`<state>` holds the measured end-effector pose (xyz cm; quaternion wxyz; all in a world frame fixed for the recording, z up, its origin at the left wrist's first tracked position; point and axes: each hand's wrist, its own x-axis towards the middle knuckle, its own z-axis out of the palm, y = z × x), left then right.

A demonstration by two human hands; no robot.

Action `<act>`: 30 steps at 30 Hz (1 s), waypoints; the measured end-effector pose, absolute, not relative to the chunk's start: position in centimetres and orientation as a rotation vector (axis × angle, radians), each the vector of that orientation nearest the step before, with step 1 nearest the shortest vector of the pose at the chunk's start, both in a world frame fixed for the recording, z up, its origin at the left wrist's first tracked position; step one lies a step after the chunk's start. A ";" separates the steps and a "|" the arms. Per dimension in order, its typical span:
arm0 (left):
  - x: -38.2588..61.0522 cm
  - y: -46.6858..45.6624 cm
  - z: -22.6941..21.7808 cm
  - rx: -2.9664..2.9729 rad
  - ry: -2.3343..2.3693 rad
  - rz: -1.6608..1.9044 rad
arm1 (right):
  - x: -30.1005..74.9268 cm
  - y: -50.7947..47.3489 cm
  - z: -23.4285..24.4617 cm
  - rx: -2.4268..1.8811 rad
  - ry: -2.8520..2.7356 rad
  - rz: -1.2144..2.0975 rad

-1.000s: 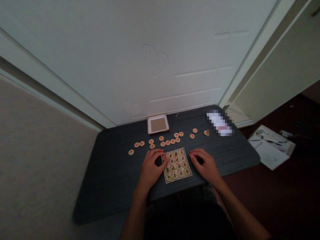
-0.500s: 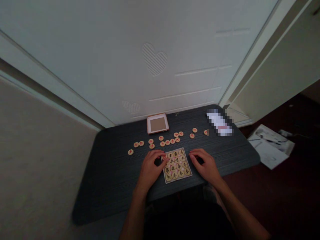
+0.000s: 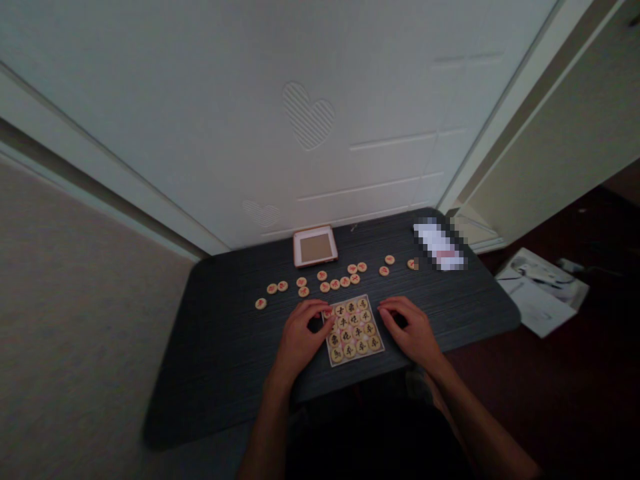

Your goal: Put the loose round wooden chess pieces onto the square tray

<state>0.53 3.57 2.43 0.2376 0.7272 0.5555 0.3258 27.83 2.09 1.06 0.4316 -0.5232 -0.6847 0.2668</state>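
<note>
A small square tray lies near the front edge of a dark table. Several round wooden chess pieces with dark marks fill it in a grid. My left hand is curled at the tray's far left corner, its fingertips pinched on a red-marked piece. My right hand rests curled on the table beside the tray's right edge, fingertips near the far right corner, with nothing visible in it.
Several loose red-marked pieces lie scattered in a row beyond the tray. A square box lid sits behind them. A white item lies at the back right. A white door stands behind the table. Papers lie on the floor at right.
</note>
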 end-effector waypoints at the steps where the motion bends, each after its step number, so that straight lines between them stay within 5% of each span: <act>1: 0.5 3.6 2.5 1.995 1.519 0.891 | 27.8 2.1 1.1 -1.303 -1.705 0.666; 30: 0.6 3.5 2.6 1.996 1.493 0.879 | 27.8 2.2 1.1 -1.295 -1.707 0.663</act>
